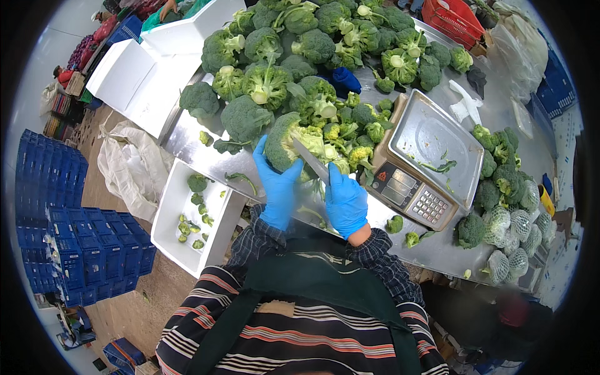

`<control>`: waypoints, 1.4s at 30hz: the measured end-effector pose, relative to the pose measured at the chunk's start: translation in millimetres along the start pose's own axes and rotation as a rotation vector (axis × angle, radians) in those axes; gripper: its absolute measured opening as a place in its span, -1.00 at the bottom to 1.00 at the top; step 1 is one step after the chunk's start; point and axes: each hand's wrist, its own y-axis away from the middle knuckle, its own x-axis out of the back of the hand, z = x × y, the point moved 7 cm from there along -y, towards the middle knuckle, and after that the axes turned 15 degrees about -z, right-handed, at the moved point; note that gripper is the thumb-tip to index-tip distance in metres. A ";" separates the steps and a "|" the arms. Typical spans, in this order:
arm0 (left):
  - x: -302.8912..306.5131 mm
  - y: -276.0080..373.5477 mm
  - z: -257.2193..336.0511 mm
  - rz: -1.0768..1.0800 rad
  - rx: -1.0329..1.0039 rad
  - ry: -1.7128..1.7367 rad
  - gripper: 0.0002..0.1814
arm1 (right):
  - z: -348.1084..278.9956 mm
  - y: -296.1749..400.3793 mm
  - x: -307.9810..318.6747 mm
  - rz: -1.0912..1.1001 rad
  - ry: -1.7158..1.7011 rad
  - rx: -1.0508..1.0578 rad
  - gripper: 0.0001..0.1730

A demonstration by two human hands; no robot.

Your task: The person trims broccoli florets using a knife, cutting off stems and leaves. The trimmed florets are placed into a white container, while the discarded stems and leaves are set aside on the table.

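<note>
In a blue glove, my left hand (280,187) grips a large broccoli head (282,143) from its near left side. My right hand (347,200), gloved alike, holds a knife (310,158) whose blade lies against the pale stems of that head. Just beyond it are cut broccoli florets (363,129), some of them yellowed. Farther back, whole broccoli heads (300,42) are heaped on the metal table (187,143). A digital scale (436,145) stands to the right of my right hand, with leaf scraps on its pan.
A white foam box (176,248) at lower left holds several small florets. Another foam box (126,89) stands beyond it. Net-wrapped broccoli (520,229) lies at the table's right end. Blue crates (93,248) are stacked on the floor at left. A red basket (452,21) sits far right.
</note>
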 end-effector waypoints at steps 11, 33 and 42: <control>12.8 10.7 1.4 0.069 -0.032 -0.160 -0.13 | 110.6 -5.4 -0.6 0.047 -0.080 -0.313 -0.41; -19.3 31.9 -50.9 -0.116 0.510 1.005 -0.27 | 27.6 -0.5 11.1 -0.051 -1.598 -0.058 -0.42; -58.3 -11.8 13.3 -0.920 0.387 0.146 -0.11 | 69.4 15.8 57.3 0.108 -1.302 0.157 -0.37</control>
